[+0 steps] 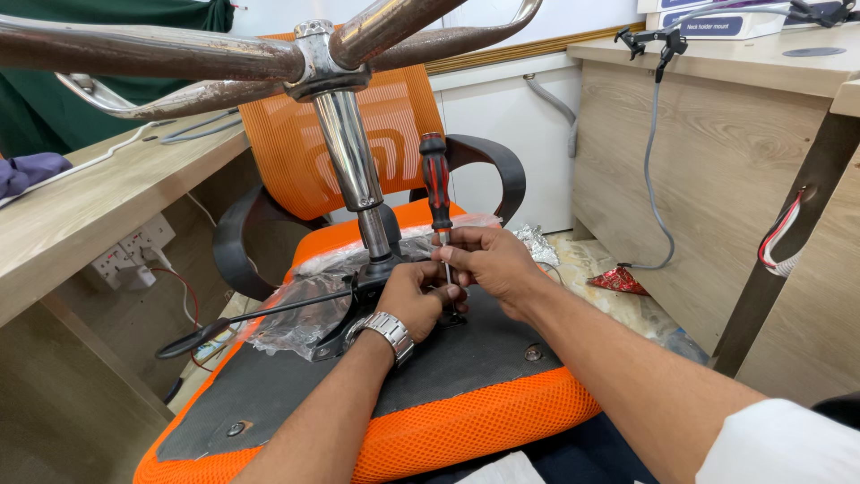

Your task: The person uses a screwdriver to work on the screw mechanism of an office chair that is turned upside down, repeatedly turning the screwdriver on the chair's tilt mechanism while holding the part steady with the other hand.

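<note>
1. An overturned orange mesh office chair [484, 430] lies with the dark underside of its seat [430, 367] facing up. Its chrome gas column [351, 152] rises from the black mechanism plate [358, 296], and the rusty star base [179, 54] spreads above the column.
2. A second orange chair [394, 134] with black armrests stands behind the column.
3. Clear plastic wrap [296, 314] lies bunched left of the plate; a black lever [233, 323] sticks out left from the plate.
4. A screwdriver [436, 188] with a red and black handle stands just right of the column, its long axis almost upright, handle up and tip down at the seat underside.
5. The right hand [493, 264] is closed around the screwdriver's shaft. The left hand [414, 300], with a metal wristwatch [388, 332], is curled at the tip, touching the plate. Both meet at the tool; the left is nearer the column.
6. Far right of the column, a flat box with a blue label [708, 22] lies on a wooden bench [743, 63]. Red foil [618, 280] lies on the floor.
</note>
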